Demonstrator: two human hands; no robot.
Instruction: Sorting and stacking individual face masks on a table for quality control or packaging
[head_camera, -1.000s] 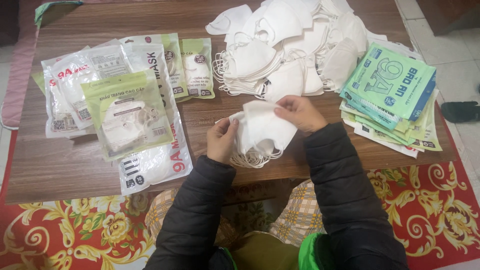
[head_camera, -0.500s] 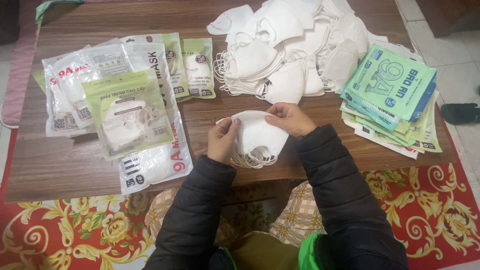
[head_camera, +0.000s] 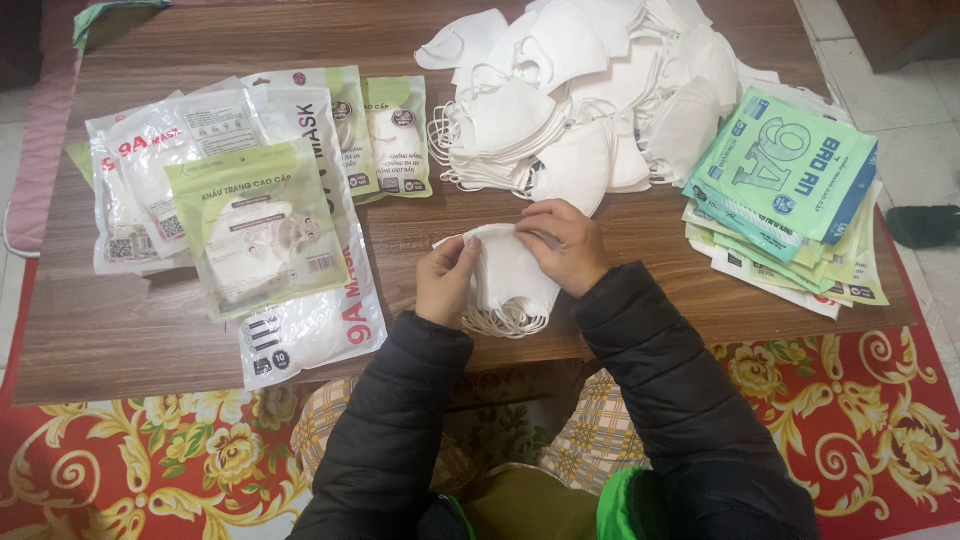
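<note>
Green flat packets (head_camera: 790, 190) lay stacked right of the mask pile (head_camera: 580, 100); clear bagged packs (head_camera: 250, 220) lay left. Below it, my left hand (head_camera: 445, 280) and right hand (head_camera: 565, 245) pinched a folded white mask (head_camera: 508, 275).

Under the hands, a dark brown wooden table (head_camera: 90, 340), plank grain running left to right. Below its near edge, a red carpet (head_camera: 880, 400) with yellow scrolls and flowers, spreading to both sides of the hands. Far right, beyond the table, pale floor tiles (head_camera: 900, 110) and a dark shoe (head_camera: 925, 225). Along the left edge, a pink cloth strip (head_camera: 50, 140). Soft, even light, no hard shadows.
</note>
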